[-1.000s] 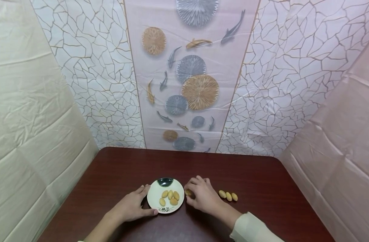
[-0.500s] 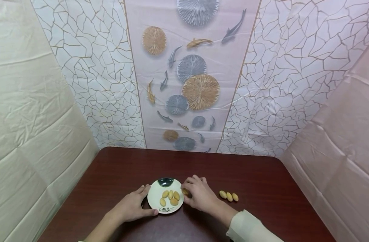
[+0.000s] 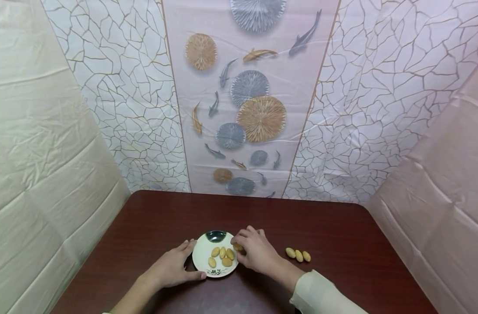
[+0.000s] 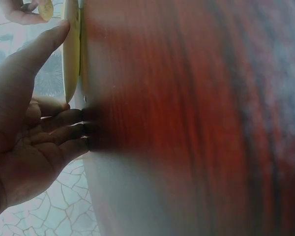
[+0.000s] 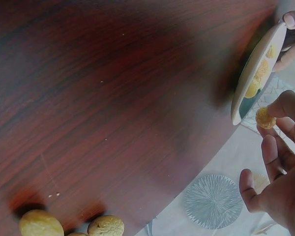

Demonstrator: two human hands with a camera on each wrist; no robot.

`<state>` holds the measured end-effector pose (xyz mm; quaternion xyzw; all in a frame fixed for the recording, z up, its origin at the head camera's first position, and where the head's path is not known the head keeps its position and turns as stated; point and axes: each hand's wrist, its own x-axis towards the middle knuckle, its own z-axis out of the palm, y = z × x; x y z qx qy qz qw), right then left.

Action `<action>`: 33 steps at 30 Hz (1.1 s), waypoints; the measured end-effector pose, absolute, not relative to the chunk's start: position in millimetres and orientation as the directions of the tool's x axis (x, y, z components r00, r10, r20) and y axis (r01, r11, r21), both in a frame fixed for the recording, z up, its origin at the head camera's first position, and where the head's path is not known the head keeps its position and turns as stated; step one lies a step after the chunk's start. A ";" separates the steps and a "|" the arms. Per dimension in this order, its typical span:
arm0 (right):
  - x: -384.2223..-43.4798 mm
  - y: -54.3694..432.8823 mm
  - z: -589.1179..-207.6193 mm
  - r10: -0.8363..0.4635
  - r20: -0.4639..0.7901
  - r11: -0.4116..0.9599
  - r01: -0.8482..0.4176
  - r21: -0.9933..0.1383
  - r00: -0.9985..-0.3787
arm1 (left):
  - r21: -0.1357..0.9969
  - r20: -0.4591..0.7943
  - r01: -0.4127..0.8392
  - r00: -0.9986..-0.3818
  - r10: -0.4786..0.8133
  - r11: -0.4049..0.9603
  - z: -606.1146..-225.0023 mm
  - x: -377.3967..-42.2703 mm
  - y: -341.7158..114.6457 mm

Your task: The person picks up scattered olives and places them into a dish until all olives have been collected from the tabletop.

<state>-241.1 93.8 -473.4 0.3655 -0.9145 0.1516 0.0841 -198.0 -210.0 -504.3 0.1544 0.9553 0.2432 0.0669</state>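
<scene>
A small white plate (image 3: 201, 257) with a dark green patch at its far edge rests on the table, several yellow oval fruits (image 3: 227, 262) lying on it. My left hand (image 3: 172, 266) holds the plate at its left side, thumb on the near rim and index finger at the far left; its other fingertips reach down to the table in the left wrist view. Between thumb and fingertips, my right hand (image 3: 258, 253) pinches one wrinkled yellow oval fruit (image 5: 265, 118) over the plate's right rim. The right hand's other fingers are loosely bent.
Three more yellow oval fruits (image 3: 299, 255) lie in a row on the dark red-brown table (image 3: 340, 235), right of the right hand. Patterned cloth (image 3: 258, 117) hangs behind the table, and plain pale cloth (image 3: 46, 152) encloses both sides.
My right hand has moved left with the pinched fruit, from beside the plate to over its right rim. The left hand stays at the plate.
</scene>
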 end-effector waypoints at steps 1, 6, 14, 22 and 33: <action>-241.4 93.3 -473.7 -0.644 0.267 0.686 -0.695 -0.216 -0.717 | 0.486 -0.053 0.262 -0.943 0.327 0.834 -504.4 -197.9 -210.0; -241.8 91.4 -476.1 -0.647 0.280 0.682 -0.702 -0.203 -0.709 | 0.482 -0.049 0.268 -0.942 0.331 0.834 -505.3 -198.2 -209.7; -243.5 90.6 -479.2 -0.652 0.305 0.672 -0.715 -0.192 -0.695 | 0.478 -0.051 0.268 -0.942 0.331 0.837 -505.8 -198.8 -210.0; -246.0 86.8 -484.3 -0.641 0.294 0.681 -0.702 -0.209 -0.709 | 0.478 -0.056 0.265 -0.942 0.330 0.837 -506.1 -198.6 -211.3; -247.2 81.4 -487.7 -0.642 0.338 0.683 -0.714 -0.156 -0.688 | 0.487 -0.059 0.258 -0.943 0.327 0.834 -502.9 -198.0 -210.8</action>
